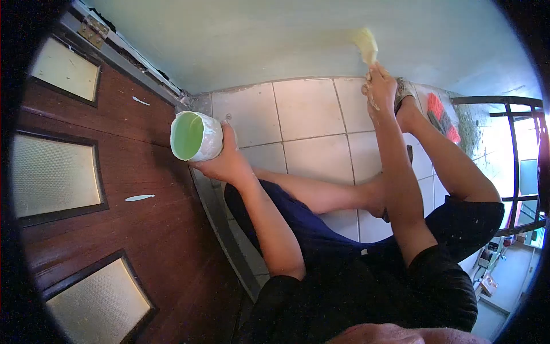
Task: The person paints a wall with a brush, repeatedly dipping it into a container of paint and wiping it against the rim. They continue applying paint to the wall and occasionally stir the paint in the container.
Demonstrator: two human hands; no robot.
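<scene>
My left hand (pixel 222 161) is closed around a white tub (pixel 211 139) that is tilted toward the door side. Light green paint (pixel 195 136) shows inside it, and smears mark its outside. My right hand (pixel 380 89) grips a paintbrush (pixel 365 46) with pale yellowish bristles, which lie against the wall (pixel 269 40) or very close to it. Pale paint is smeared on the fingers and side of that hand. Most of the brush handle is hidden in my grip.
A brown wooden door (pixel 137 155) with glass panes and paint drips stands at left. White floor tiles (pixel 312 155) lie under my bent legs. A red and grey cloth-like item (pixel 441 117) is near the wall at right. Beyond it stands a dark metal railing (pixel 513 149).
</scene>
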